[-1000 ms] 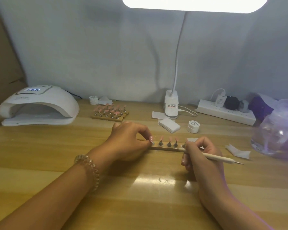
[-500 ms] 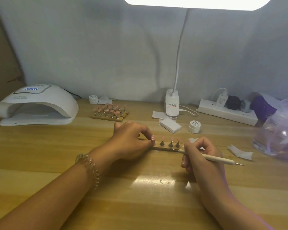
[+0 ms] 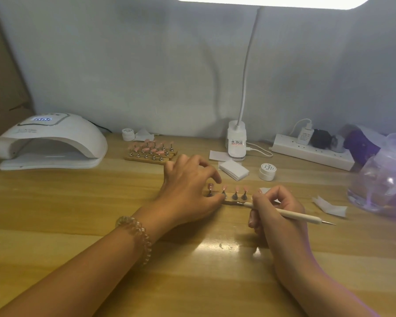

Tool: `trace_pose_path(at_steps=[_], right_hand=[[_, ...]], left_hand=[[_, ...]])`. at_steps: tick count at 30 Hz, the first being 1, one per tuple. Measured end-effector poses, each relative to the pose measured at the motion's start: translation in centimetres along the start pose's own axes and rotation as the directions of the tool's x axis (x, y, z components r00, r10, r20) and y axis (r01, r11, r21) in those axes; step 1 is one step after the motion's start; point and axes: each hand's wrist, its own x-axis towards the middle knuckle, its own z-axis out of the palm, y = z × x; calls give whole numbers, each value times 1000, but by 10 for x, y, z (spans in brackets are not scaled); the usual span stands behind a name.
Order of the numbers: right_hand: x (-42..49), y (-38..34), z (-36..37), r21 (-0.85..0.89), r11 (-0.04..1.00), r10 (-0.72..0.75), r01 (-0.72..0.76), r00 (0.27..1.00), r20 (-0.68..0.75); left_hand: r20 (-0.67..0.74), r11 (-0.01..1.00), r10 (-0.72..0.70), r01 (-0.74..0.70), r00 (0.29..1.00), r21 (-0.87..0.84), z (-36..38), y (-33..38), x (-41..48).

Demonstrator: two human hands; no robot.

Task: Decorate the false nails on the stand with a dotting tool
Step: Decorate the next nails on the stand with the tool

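Since half a second ago the left hand (image 3: 190,191) is letting go of the stand's end. Its fingers, then pinched down over the leftmost nail, are now lifting and spreading in a loose curl above the row, holding nothing. Only the thumb tip is touching the near edge of the stand (image 3: 230,201). That is uncovering the leftmost of the false nails (image 3: 237,189), which are standing upright on their pegs along the wooden strip. The strip is lying on the table (image 3: 78,202) between the two hands.

The right hand (image 3: 277,211) is staying just beside the strip's right end, its fingers curling round the dotting tool (image 3: 295,215) in a pen grip. The tool's left tip is resting by the strip's near edge, not on a nail. I am judging that dotting is pausing while the stand is being released or reset, and it may need steadying before the next dot.

Further out, a small white jar (image 3: 267,172) and folded wipes (image 3: 233,170) are sitting just behind. A second stand (image 3: 150,155) and a curing lamp (image 3: 50,143) are waiting at the left.
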Motion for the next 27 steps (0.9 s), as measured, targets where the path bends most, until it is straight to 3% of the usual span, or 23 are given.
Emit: trace_pose_path(at_steps=[8,14,16,20,27], right_hand=[[0,-1,1,14,1000,-6,6,1000,-10],[0,0,0,41,999,0,1,999,-34],[0,0,-1,52,999,-2,5,999,-41],[1,0,-2,61,998,-6,8,999,-41],[1,-1,-1,58,998,-5,7,1000,-24]], left_hand=[[-96,1000,14,-14,995,1,7,11,-5],[-174,989,121,-105,977,100,-1,19,-14],[-172,989,148,-145,974,31,-8,21,-17],[-16,967,135,-135,991,-216,-10,20,-29],[53,947,46,-26,998,-321,6,22,-42]])
